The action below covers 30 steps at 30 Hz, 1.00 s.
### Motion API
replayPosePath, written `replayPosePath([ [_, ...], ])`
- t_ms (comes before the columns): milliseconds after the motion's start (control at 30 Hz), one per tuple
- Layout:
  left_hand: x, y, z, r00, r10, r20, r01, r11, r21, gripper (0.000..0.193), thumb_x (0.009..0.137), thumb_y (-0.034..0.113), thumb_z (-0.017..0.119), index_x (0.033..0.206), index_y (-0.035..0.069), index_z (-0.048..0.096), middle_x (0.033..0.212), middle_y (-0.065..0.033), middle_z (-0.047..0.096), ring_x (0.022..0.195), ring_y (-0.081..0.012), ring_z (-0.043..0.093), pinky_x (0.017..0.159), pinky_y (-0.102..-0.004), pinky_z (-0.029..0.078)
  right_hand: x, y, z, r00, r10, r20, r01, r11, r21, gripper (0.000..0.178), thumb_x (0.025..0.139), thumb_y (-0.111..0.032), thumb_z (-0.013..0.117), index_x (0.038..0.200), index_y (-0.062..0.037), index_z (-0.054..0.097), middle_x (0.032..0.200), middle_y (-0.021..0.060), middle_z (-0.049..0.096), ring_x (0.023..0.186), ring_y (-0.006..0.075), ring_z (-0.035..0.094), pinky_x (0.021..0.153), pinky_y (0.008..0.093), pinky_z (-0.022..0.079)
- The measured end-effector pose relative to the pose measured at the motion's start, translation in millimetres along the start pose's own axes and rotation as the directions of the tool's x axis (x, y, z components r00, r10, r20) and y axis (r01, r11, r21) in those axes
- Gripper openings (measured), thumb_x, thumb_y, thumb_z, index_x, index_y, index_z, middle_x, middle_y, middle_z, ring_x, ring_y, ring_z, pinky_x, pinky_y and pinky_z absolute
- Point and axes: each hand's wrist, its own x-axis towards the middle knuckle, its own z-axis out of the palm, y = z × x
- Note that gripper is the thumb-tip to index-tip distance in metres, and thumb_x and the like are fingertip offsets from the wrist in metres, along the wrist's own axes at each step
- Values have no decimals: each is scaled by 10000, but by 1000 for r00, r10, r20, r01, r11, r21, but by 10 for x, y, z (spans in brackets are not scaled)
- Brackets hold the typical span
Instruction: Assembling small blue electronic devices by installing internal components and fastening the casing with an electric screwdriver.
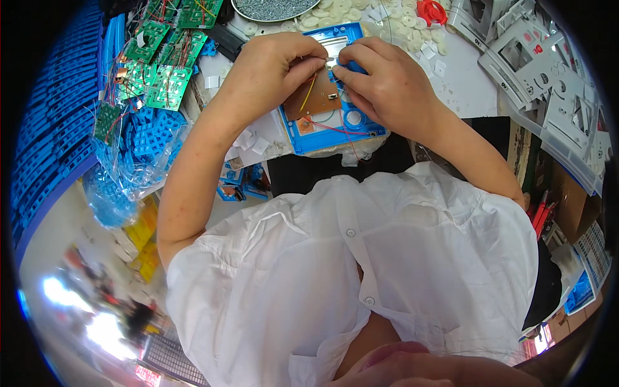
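Working at the upper part of a brown circuit board [324,108] set in a blue casing [322,141], both hands meet over one small spot; the step in hand looks like seating or joining a small pale part [331,63] there, though the fingers hide most of it. The casing lies open at the near edge of the table [467,93], on wrapping that pokes past that edge.

The left hand [284,64] has thumb and forefinger closed nearly together in a pinch at the small part, its other fingers curled inward. The right hand [396,84] bends over the casing's right side, thumb and forefinger brought close, their tips beside the same part; whether one hand or both grip it, I cannot tell.

A yellow wire [308,95] slants over the board below the left fingertips, and thin red wires [332,127] cross the casing's near end. As I judge it, the next move calls for fine fingertip control, one hand steadying while the other presses or guides, with the loose wires kept clear so that none gets pinched or tugged.
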Motion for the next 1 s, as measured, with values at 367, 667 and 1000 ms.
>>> replayPosePath([
  [367, 174, 67, -40, 994, 47, 101, -79, 939, 334, 104, 872, 114, 707, 934, 38, 742, 884, -150, 701, 811, -345, 689, 726, -406, 549, 3, 8, 12, 999, 8, 33, -8, 1000, -4, 245, 776, -54, 755, 1016, -17, 724, 1065, 87, 655, 1040, 275, 634, 839, 383, 554],
  [667, 210, 265, 27, 969, 59, 239, -199, 763, 615, 61, 846, 102, 685, 880, 57, 708, 867, -121, 677, 834, -340, 703, 724, -435, 572, -7, 43, 107, 997, -29, -65, 24, 997, -79, 180, 700, -128, 752, 860, -54, 719, 980, 54, 637, 994, 238, 619, 846, 368, 532],
  [1000, 371, 552, 139, 908, 11, 420, -292, 734, 612, 132, 747, 160, 783, 823, 64, 734, 819, -126, 725, 786, -328, 727, 727, -406, 593, -143, 14, 185, 985, 96, -146, -77, 988, 130, 232, 779, -69, 774, 999, -40, 706, 1133, 122, 658, 1053, 338, 638, 874, 430, 549],
])
